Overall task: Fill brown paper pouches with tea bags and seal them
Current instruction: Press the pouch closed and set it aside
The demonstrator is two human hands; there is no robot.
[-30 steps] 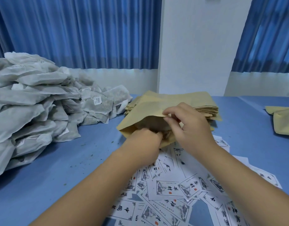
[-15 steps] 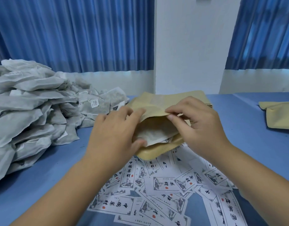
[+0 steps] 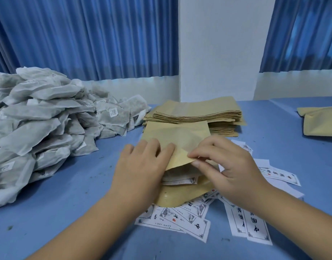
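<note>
While the brown pouch [image 3: 175, 136] lies mid-frame with its mouth open toward the camera, the tea bag [image 3: 180, 180] inside sits right at the opening, edge showing. Grip: right hand [image 3: 230, 171] pinches the upper lip between thumb and forefinger. The left hand [image 3: 140, 171] lies flat, fingers nearly straight, on the pouch's left side by the mouth.

Risks:
- bag not seated deep enough, so its edge gets caught in the seal
- lip creases under the pinch, so closure goes crooked
- loose printed label [image 3: 182, 216] under the pouch gets dragged in

Stack of empty pouches [image 3: 197, 113] sits just behind and the tea bag pile [image 3: 39, 124] at left, so a careless arm sweep could topple either.
</note>
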